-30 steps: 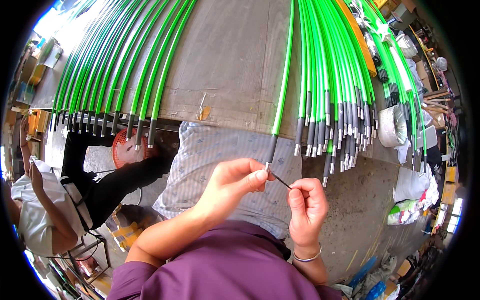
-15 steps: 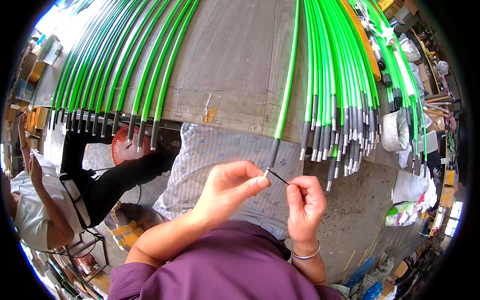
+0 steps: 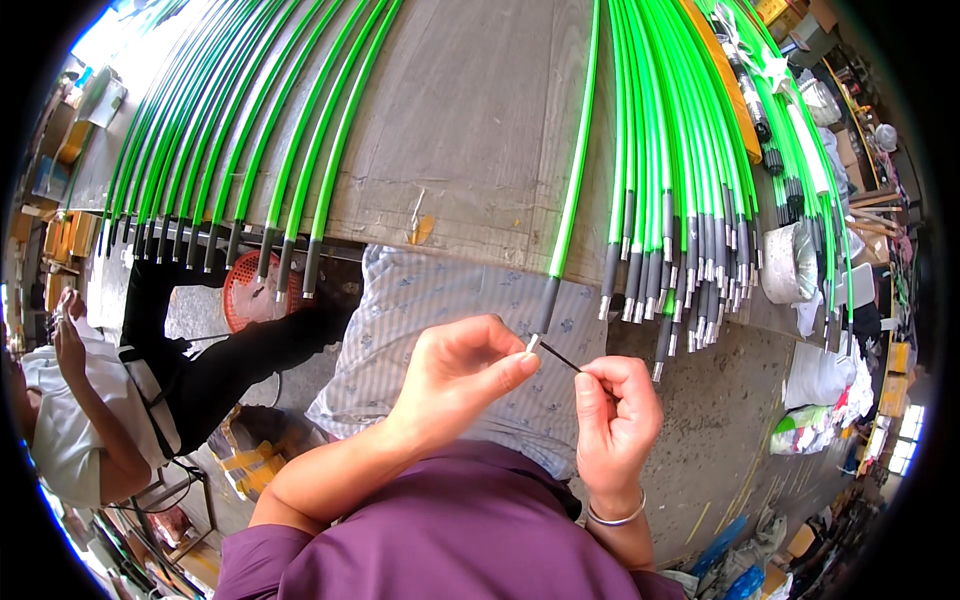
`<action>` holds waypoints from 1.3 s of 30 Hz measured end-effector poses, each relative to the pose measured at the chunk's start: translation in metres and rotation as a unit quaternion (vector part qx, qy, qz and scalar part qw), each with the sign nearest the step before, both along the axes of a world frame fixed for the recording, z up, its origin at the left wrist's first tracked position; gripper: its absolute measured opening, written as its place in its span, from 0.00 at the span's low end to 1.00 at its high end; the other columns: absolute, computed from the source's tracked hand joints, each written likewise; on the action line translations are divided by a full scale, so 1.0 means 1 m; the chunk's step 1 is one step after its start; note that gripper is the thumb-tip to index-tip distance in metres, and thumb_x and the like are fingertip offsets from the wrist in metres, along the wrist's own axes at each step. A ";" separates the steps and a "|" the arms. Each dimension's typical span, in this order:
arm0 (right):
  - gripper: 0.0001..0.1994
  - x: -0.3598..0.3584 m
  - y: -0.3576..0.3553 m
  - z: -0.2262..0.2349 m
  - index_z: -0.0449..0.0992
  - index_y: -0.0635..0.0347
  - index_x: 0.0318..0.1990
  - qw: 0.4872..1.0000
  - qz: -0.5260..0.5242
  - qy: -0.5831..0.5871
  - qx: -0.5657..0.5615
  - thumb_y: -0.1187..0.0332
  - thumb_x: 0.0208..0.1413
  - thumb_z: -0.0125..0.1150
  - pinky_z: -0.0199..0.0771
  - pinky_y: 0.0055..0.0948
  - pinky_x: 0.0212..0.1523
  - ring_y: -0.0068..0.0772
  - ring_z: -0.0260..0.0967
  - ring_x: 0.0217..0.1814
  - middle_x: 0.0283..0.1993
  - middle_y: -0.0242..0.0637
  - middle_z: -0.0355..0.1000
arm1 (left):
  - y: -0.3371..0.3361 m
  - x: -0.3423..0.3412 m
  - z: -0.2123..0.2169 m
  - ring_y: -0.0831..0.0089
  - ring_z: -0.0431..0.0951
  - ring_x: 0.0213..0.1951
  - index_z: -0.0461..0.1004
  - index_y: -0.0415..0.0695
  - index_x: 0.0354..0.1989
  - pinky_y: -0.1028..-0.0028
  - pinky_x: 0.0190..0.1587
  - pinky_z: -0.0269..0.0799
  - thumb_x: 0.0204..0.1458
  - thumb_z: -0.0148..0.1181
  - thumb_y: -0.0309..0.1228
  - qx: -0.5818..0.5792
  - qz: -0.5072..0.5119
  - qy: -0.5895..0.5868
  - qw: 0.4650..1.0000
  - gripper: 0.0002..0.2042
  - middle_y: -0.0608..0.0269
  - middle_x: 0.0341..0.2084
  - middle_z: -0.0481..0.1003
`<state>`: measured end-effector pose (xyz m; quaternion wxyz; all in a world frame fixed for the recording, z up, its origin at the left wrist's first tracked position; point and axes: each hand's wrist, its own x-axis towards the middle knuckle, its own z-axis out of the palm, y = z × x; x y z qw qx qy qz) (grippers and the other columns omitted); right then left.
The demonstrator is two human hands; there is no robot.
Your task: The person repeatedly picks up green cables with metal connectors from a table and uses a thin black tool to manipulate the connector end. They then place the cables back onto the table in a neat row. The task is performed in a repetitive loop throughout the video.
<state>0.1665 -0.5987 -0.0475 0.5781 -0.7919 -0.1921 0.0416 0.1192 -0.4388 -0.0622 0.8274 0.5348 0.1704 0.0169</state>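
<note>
In front of my lap hangs one green cable (image 3: 574,200), with a black sleeve (image 3: 545,304) and a silver metal tip (image 3: 533,342) at its end. My left hand (image 3: 462,372) is closed at that tip, thumb and forefinger pinching it. A thin black strip (image 3: 560,355) runs from the tip to my right hand (image 3: 617,415). The thumb and bent forefinger of that hand pinch the strip's other end. Whether the strip is fixed to the tip or only touches it, I cannot tell.
Rows of similar green cables (image 3: 290,190) hang over the edge of the grey table (image 3: 450,130) at left; a dense bundle (image 3: 690,200) hangs at right. A striped cloth (image 3: 400,340) covers my lap. A co-worker (image 3: 75,410) sits at left near a red basket (image 3: 245,290).
My right hand has shifted slightly right and down, still pinching the black strip. The left hand stays almost in place at the tip. The co-worker's raised hand has come down.
</note>
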 end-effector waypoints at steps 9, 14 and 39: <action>0.05 0.000 -0.025 0.026 0.68 0.67 0.34 0.997 -0.050 -0.023 0.059 0.80 0.51 0.57 0.59 0.13 0.23 0.13 0.59 0.23 0.28 0.32 0.66 | 0.003 -0.001 0.001 0.86 0.66 0.26 0.72 0.39 0.24 0.83 0.28 0.61 0.47 0.62 0.23 0.031 0.003 0.006 0.999 0.05 0.72 0.21 0.70; 0.02 0.030 -0.074 0.061 0.67 0.65 0.34 0.970 -0.219 -0.081 0.072 0.78 0.53 0.54 0.55 0.12 0.25 0.13 0.55 0.25 0.27 0.29 0.63 | 0.004 -0.002 -0.002 0.86 0.64 0.25 0.71 0.39 0.23 0.83 0.27 0.59 0.47 0.59 0.19 0.007 0.027 -0.002 1.000 0.04 0.73 0.21 0.69; 0.03 0.165 -0.141 0.080 0.72 0.64 0.31 0.838 -0.230 -0.322 -0.377 0.75 0.50 0.57 0.65 0.31 0.29 0.36 0.65 0.25 0.28 0.39 0.68 | 0.047 0.069 0.061 0.60 0.74 0.37 0.74 0.38 0.31 0.68 0.37 0.70 0.37 0.53 0.17 0.678 0.017 -0.301 0.670 0.10 0.57 0.33 0.74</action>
